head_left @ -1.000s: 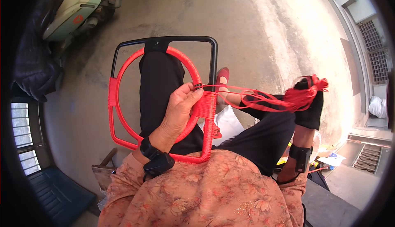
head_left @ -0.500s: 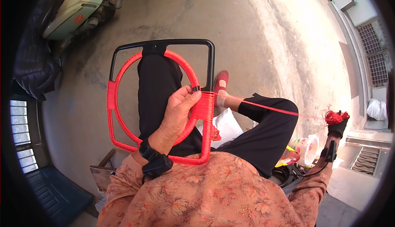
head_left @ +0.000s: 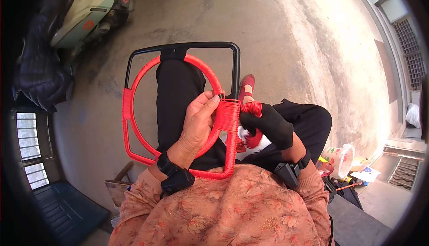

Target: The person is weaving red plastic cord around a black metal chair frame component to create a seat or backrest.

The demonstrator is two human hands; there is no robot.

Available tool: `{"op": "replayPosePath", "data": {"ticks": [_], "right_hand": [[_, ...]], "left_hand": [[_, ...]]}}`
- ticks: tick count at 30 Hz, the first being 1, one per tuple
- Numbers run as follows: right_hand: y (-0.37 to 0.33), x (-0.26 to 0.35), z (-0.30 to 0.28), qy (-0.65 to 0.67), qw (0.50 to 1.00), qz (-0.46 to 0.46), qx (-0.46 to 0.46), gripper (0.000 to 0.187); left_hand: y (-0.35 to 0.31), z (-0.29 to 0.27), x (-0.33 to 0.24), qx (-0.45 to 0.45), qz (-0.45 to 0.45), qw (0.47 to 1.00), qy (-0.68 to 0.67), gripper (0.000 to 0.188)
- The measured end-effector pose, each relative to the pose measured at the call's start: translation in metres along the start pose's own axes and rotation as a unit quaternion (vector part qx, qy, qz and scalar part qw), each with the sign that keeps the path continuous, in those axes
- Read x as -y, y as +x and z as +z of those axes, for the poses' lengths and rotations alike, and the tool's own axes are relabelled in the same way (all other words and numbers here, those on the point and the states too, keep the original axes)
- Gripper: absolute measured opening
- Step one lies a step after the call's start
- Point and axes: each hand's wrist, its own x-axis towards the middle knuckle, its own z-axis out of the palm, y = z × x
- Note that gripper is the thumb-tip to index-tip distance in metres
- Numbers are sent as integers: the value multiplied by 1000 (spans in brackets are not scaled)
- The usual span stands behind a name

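Note:
A rounded square black frame (head_left: 210, 45) with a ring inside it lies over my left thigh. Glossy red cord (head_left: 227, 115) is wound round the ring, the lower frame and the bridge on the right; the top and upper sides remain bare black. My left hand (head_left: 199, 118), bare, grips the ring at the right, thumb on top beside the end of the winding. Just right of the frame, my right hand (head_left: 270, 124) in a black glove is closed on a bundle of red cord (head_left: 253, 108). Part of its fingers is hidden by the frame's right bar.
A light green scooter (head_left: 85, 18) with a dark cover stands at the upper left. Below it is a dark blue seat (head_left: 67, 212). To my right are a white patterned bucket (head_left: 338, 159) and papers. A white bag (head_left: 261, 143) lies between my legs.
My right hand has come in from far right to the frame's right side, bringing the cord bundle; the stretched strand no longer shows. My left hand keeps its grip on the ring.

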Motion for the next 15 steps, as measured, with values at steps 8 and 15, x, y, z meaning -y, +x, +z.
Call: {"op": "replayPosePath", "data": {"ticks": [8,15], "right_hand": [[-9,15,1,198,976,-73,-51,25],[-17,31,37,-5,994,-105,-42,28]], "left_hand": [[-3,2,4,25,22,999,28,20],[-2,-2,6,9,22,991,132,16]]}}
